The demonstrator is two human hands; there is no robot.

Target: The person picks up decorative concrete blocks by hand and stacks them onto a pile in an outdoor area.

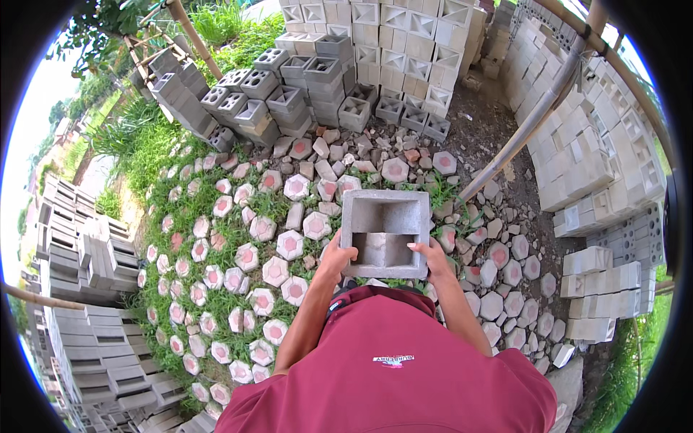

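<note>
A grey hollow concrete block point(385, 271) is held up in front of my body, with its square opening facing me. Slanted inner faces show inside it. My left hand point(336, 257) grips the block's left wall, the thumb bent over the rim. On the opposite wall my right hand point(434, 260) has its thumb over the edge in the same way. The fingers of both hands are mostly hidden behind the block. Below it lies ground paved with hexagonal pavers point(289, 245), white with reddish centres.
Stacks of grey hollow blocks point(288, 108) stand ahead, beside a tall wall of pale patterned blocks point(405, 43). More pale blocks point(570, 155) rise on the right behind a slanting bamboo pole point(523, 130). Stacked blocks point(108, 353) line the left. Broken rubble point(339, 153) covers uneven ground.
</note>
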